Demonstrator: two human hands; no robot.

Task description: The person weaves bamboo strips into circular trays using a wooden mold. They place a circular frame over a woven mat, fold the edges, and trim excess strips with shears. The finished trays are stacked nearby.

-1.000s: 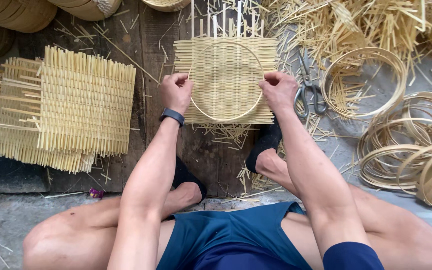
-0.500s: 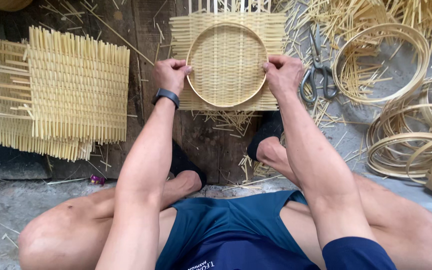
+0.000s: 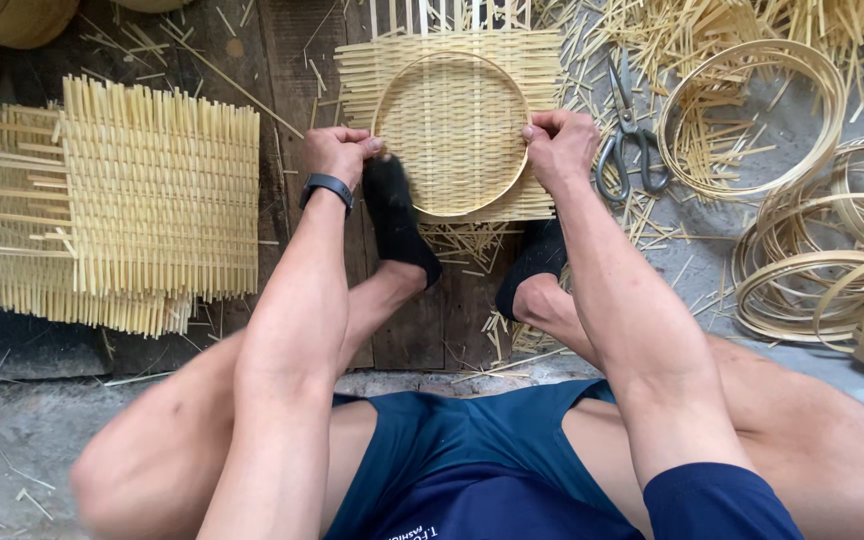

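Note:
A square woven bamboo mat (image 3: pixel 452 130) lies on the wooden floor ahead of me, with a round bamboo hoop (image 3: pixel 449 60) pressed onto it. My left hand (image 3: pixel 337 152) grips the hoop's left edge together with the mat. My right hand (image 3: pixel 558 148) grips the hoop's right edge the same way. A dark watch sits on my left wrist. My feet in black socks (image 3: pixel 402 225) rest at the mat's near edge, the left one touching it.
A stack of woven bamboo mats (image 3: pixel 122 205) lies at the left. Scissors (image 3: pixel 628 150) lie right of the mat. Several bamboo hoops (image 3: pixel 822 260) and loose splints are piled at the right. Round baskets sit at the top left corner.
My left foot has come forward to the mat's near left edge. Both hands stay on the hoop's sides, and the view has shifted closer over the mat.

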